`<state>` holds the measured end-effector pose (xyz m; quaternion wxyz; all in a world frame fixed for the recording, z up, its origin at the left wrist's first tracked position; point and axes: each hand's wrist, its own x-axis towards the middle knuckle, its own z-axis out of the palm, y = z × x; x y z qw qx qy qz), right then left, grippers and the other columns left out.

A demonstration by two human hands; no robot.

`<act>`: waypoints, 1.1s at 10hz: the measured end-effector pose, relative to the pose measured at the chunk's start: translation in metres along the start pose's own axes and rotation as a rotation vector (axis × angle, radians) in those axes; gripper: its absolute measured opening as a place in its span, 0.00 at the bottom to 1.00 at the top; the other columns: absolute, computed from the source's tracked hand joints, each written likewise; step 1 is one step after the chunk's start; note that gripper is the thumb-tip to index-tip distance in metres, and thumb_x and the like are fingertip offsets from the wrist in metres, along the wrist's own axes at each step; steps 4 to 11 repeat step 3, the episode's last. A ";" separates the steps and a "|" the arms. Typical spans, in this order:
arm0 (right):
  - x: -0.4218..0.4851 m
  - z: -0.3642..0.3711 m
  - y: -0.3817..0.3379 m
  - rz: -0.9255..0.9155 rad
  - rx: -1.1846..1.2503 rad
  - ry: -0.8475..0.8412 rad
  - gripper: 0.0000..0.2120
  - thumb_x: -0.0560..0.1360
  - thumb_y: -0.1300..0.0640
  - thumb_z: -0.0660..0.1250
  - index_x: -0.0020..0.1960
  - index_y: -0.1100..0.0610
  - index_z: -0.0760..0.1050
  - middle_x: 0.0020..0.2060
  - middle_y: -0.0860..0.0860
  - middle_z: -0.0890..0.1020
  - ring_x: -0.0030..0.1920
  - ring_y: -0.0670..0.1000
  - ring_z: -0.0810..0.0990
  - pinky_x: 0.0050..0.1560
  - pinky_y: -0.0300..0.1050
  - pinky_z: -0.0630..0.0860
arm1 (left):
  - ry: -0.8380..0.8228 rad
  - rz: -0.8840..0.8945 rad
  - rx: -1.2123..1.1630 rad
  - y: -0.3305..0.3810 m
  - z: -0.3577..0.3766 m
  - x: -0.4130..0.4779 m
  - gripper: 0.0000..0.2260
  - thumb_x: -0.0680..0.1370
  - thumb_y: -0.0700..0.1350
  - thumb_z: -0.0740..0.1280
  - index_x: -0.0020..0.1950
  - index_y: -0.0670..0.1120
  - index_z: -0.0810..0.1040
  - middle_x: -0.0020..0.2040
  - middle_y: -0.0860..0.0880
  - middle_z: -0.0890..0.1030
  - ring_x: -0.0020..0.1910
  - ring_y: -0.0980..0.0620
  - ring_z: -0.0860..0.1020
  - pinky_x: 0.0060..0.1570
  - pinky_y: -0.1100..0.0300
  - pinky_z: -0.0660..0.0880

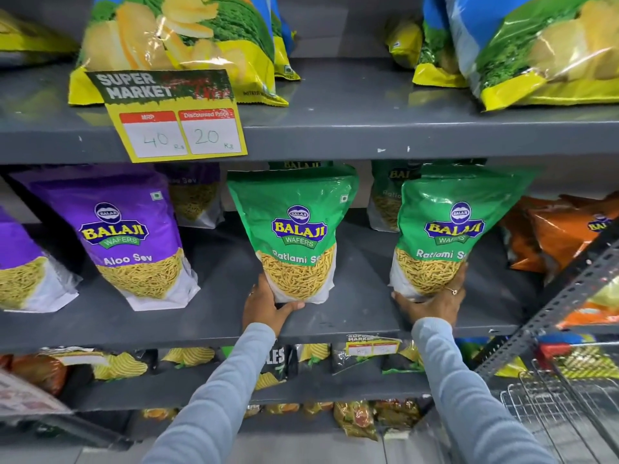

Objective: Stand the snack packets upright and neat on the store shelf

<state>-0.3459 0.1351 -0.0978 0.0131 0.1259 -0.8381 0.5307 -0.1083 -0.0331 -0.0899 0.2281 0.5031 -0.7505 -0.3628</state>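
Observation:
Two green Ratlami Sev packets stand on the grey middle shelf (355, 289). My left hand (264, 306) grips the bottom left corner of the left green packet (294, 229), which stands nearly upright. My right hand (435, 303) cups the base of the right green packet (445, 229), which leans slightly right. More green packets stand behind both. A purple Aloo Sev packet (124, 236) stands to the left, tilted a little, with another purple one (20, 262) at the far left edge.
Orange packets (556, 236) lie slumped at the right end of the shelf. Large chip bags (177, 45) fill the shelf above, with a yellow price card (177, 125) hanging from its edge. A wire basket (562, 406) and a slotted metal upright (549, 303) are at right.

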 end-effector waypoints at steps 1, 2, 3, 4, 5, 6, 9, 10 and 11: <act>-0.004 -0.001 0.000 -0.017 -0.039 0.013 0.66 0.48 0.53 0.83 0.73 0.43 0.43 0.69 0.60 0.62 0.68 0.63 0.66 0.70 0.57 0.66 | -0.024 0.019 0.017 -0.003 0.000 0.001 0.36 0.64 0.53 0.78 0.65 0.47 0.64 0.62 0.42 0.77 0.62 0.38 0.74 0.59 0.47 0.74; -0.007 -0.005 -0.008 0.004 -0.024 -0.017 0.68 0.48 0.51 0.83 0.73 0.44 0.40 0.70 0.61 0.60 0.69 0.64 0.64 0.71 0.56 0.63 | -0.037 0.032 0.025 -0.002 -0.004 -0.002 0.37 0.65 0.54 0.77 0.67 0.46 0.62 0.62 0.42 0.77 0.61 0.38 0.75 0.59 0.47 0.74; -0.018 -0.009 -0.005 -0.017 -0.094 0.004 0.71 0.47 0.43 0.81 0.75 0.55 0.38 0.75 0.61 0.49 0.75 0.59 0.49 0.73 0.38 0.37 | -0.020 0.051 -0.045 -0.006 -0.004 -0.002 0.43 0.65 0.50 0.78 0.72 0.48 0.56 0.66 0.43 0.76 0.64 0.38 0.74 0.64 0.44 0.73; -0.018 -0.009 -0.005 -0.017 -0.094 0.004 0.71 0.47 0.43 0.81 0.75 0.55 0.38 0.75 0.61 0.49 0.75 0.59 0.49 0.73 0.38 0.37 | -0.020 0.051 -0.045 -0.006 -0.004 -0.002 0.43 0.65 0.50 0.78 0.72 0.48 0.56 0.66 0.43 0.76 0.64 0.38 0.74 0.64 0.44 0.73; -0.018 -0.009 -0.005 -0.017 -0.094 0.004 0.71 0.47 0.43 0.81 0.75 0.55 0.38 0.75 0.61 0.49 0.75 0.59 0.49 0.73 0.38 0.37 | -0.020 0.051 -0.045 -0.006 -0.004 -0.002 0.43 0.65 0.50 0.78 0.72 0.48 0.56 0.66 0.43 0.76 0.64 0.38 0.74 0.64 0.44 0.73; -0.018 -0.009 -0.005 -0.017 -0.094 0.004 0.71 0.47 0.43 0.81 0.75 0.55 0.38 0.75 0.61 0.49 0.75 0.59 0.49 0.73 0.38 0.37 | -0.020 0.051 -0.045 -0.006 -0.004 -0.002 0.43 0.65 0.50 0.78 0.72 0.48 0.56 0.66 0.43 0.76 0.64 0.38 0.74 0.64 0.44 0.73; -0.018 -0.009 -0.005 -0.017 -0.094 0.004 0.71 0.47 0.43 0.81 0.75 0.55 0.38 0.75 0.61 0.49 0.75 0.59 0.49 0.73 0.38 0.37 | -0.020 0.051 -0.045 -0.006 -0.004 -0.002 0.43 0.65 0.50 0.78 0.72 0.48 0.56 0.66 0.43 0.76 0.64 0.38 0.74 0.64 0.44 0.73; -0.018 -0.009 -0.005 -0.017 -0.094 0.004 0.71 0.47 0.43 0.81 0.75 0.55 0.38 0.75 0.61 0.49 0.75 0.59 0.49 0.73 0.38 0.37 | -0.020 0.051 -0.045 -0.006 -0.004 -0.002 0.43 0.65 0.50 0.78 0.72 0.48 0.56 0.66 0.43 0.76 0.64 0.38 0.74 0.64 0.44 0.73; -0.018 -0.009 -0.005 -0.017 -0.094 0.004 0.71 0.47 0.43 0.81 0.75 0.55 0.38 0.75 0.61 0.49 0.75 0.59 0.49 0.73 0.38 0.37 | -0.020 0.051 -0.045 -0.006 -0.004 -0.002 0.43 0.65 0.50 0.78 0.72 0.48 0.56 0.66 0.43 0.76 0.64 0.38 0.74 0.64 0.44 0.73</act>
